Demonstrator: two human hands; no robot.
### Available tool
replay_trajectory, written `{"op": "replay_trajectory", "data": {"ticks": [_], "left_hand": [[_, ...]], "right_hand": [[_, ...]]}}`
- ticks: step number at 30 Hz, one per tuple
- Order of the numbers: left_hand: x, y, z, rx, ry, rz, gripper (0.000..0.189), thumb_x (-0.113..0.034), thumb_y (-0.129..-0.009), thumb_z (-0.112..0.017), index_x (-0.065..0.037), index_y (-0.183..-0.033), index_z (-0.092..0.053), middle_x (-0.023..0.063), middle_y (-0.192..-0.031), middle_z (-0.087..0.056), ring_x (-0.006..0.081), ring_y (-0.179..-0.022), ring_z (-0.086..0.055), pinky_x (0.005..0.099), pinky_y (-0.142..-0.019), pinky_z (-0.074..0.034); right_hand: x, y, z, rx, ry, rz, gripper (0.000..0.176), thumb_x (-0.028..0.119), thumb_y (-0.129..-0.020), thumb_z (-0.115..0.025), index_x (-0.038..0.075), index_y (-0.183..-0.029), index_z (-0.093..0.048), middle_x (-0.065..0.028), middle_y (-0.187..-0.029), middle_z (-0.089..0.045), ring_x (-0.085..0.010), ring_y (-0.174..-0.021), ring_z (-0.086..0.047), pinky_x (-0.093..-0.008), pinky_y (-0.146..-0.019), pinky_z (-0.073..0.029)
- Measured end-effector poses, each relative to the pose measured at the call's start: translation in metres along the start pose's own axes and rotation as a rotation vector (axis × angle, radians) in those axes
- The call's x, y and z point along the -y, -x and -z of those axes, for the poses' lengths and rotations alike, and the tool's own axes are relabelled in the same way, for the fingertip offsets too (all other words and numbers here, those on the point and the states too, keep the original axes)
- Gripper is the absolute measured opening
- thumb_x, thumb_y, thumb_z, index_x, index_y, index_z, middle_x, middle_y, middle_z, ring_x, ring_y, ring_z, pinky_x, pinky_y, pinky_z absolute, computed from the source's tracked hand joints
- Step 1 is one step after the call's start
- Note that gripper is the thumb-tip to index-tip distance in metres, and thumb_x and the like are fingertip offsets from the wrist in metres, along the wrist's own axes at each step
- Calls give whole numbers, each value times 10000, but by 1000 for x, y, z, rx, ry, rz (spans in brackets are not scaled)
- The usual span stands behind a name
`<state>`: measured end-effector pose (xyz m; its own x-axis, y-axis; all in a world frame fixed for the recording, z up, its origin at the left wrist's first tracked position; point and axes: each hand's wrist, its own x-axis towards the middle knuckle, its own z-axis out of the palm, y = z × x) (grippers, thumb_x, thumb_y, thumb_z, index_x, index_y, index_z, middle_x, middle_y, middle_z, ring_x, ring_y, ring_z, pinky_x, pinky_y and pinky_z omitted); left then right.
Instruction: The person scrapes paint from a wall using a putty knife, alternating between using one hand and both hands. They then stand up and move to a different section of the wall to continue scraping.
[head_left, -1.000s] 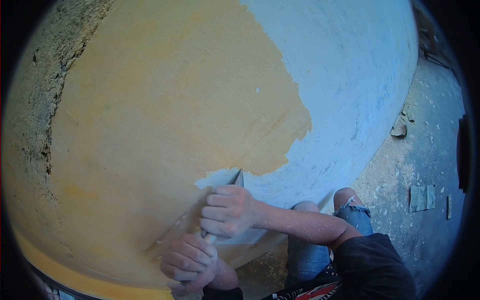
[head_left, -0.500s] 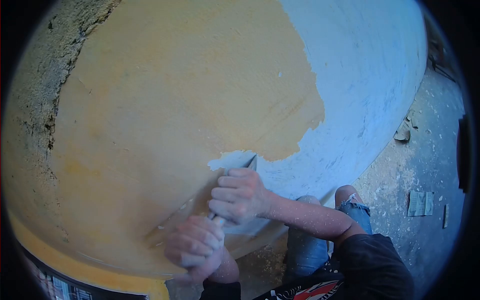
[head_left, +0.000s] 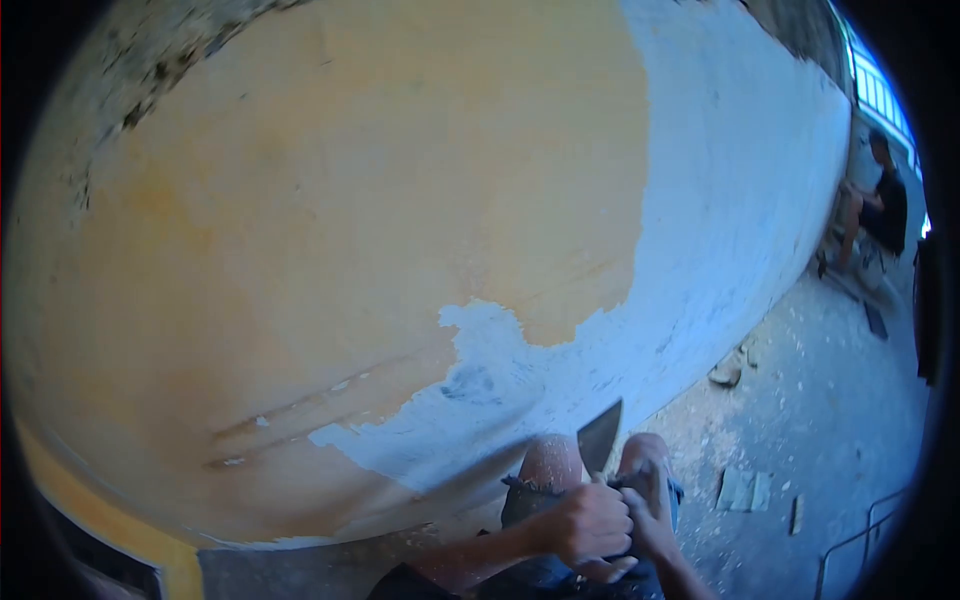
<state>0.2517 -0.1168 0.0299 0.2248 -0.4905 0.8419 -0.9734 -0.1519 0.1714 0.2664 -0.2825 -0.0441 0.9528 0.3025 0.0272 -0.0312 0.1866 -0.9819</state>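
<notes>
A scraper with a broad metal blade [head_left: 600, 436] points upward in front of my knees. My left hand [head_left: 588, 522] is closed around its handle, most of which the fingers hide. Right beside it, my right hand [head_left: 652, 512] has its fingers stretched upward, apart from the thumb, and its thumb side meets the left fist. Beyond the hands rises a wall with yellowish paint [head_left: 400, 200] on the upper left. A pale whitish-blue area [head_left: 735, 170] covers the right side and dips under the paint with a ragged edge. Two brownish streaks with small chips mark the lower left.
Flakes and a larger curled chip [head_left: 726, 374] lie on the dusty floor [head_left: 790, 400]. Nearby are a flat greenish piece [head_left: 743, 490] and a narrow strip [head_left: 797, 515]. A thin metal frame [head_left: 868, 535] stands lower right. Another person [head_left: 884, 200] sits at the far right.
Both hands have left the wall and come down to my knees with the scraper. The right hand has loosened from it. More pale surface shows, and the view has swung right.
</notes>
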Motion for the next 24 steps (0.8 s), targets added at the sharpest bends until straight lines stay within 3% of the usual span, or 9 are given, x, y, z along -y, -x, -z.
{"op": "replay_trajectory", "data": {"ticks": [2, 4, 8, 11, 14, 15, 16, 20, 24], "left_hand": [[7, 8, -48, 3, 154, -7, 364, -192, -802, -645, -68, -537, -430, 48, -529, -427, 243, -464, -466, 379, -466, -375], [16, 54, -111, 452, 230, 104, 300, -281, -805, -674, -42, -650, -581, 117, -723, -583, 299, -730, -607, 420, -648, -478], [16, 40, -128, 287, 335, -26, 345, -348, -778, -672, -117, -550, -554, 66, -535, -560, 279, -493, -558, 423, -493, -441], [34, 38, -114, 285, 388, -44, 244, -260, -801, -681, -71, -956, -667, 115, -1050, -608, 365, -1148, -518, 585, -1028, -326], [65, 64, -71, 553, -7, 334, 360, -355, -752, -687, -67, -969, -675, 151, -1167, -594, 330, -1187, -508, 539, -974, -384], [75, 56, -50, 848, -9, 582, 405, -388, -791, -647, -89, -1063, -661, 139, -1258, -545, 313, -1286, -397, 558, -1029, -313], [85, 48, -28, 1168, -75, 794, 454, -421, -829, -608, -110, -1157, -647, 126, -1348, -496, 295, -1386, -287, 577, -1085, -242], [125, 83, -37, 804, -81, 686, 399, -313, -801, -575, -118, -1140, -650, 145, -1303, -534, 337, -1269, -433, 548, -1051, -309], [140, 68, -52, 652, -35, 1243, 382, -320, -805, -547, -74, -1081, -643, 186, -1201, -596, 373, -1112, -546, 435, -979, -421]], "right_hand": [[-12, 23, 28, 53, -368, -551, 493, 405, -1030, -299, 53, -1282, -535, -75, -1205, -591, -156, -1151, -528, -308, -989, -420], [-8, 29, 49, -92, -641, -878, 603, 532, -920, -512, 9, -1218, -553, -167, -1118, -646, -269, -1039, -609, -361, -908, -476], [-14, 26, 77, 29, -151, -688, 252, 293, -992, -498, 66, -1015, -602, -2, -835, -596, -137, -722, -574, -258, -622, -491], [-13, 7, 105, -131, -207, -771, 258, 338, -1002, -472, 107, -1050, -577, 17, -770, -535, -126, -686, -540, -272, -629, -478], [-52, -26, 178, -21, 67, -712, 273, 332, -987, -489, 79, -1029, -580, 2, -695, -498, -151, -637, -521, -312, -631, -468], [-57, -33, 179, -22, 529, -280, 286, 306, -963, -524, 28, -996, -584, -43, -671, -520, -180, -635, -533, -351, -633, -463], [-59, -40, 185, -13, 507, -287, 286, 306, -963, -524, 28, -996, -584, -43, -671, -520, -180, -635, -533, -351, -633, -463], [-71, -60, 198, 225, 696, -324, 304, 321, -915, -598, 28, -995, -603, -122, -812, -637, -263, -762, -616, -397, -684, -471], [-100, -65, 210, 502, 807, -661, 606, 482, -833, -644, -37, -1129, -546, -243, -1018, -651, -377, -963, -634, -439, -831, -497]]}}
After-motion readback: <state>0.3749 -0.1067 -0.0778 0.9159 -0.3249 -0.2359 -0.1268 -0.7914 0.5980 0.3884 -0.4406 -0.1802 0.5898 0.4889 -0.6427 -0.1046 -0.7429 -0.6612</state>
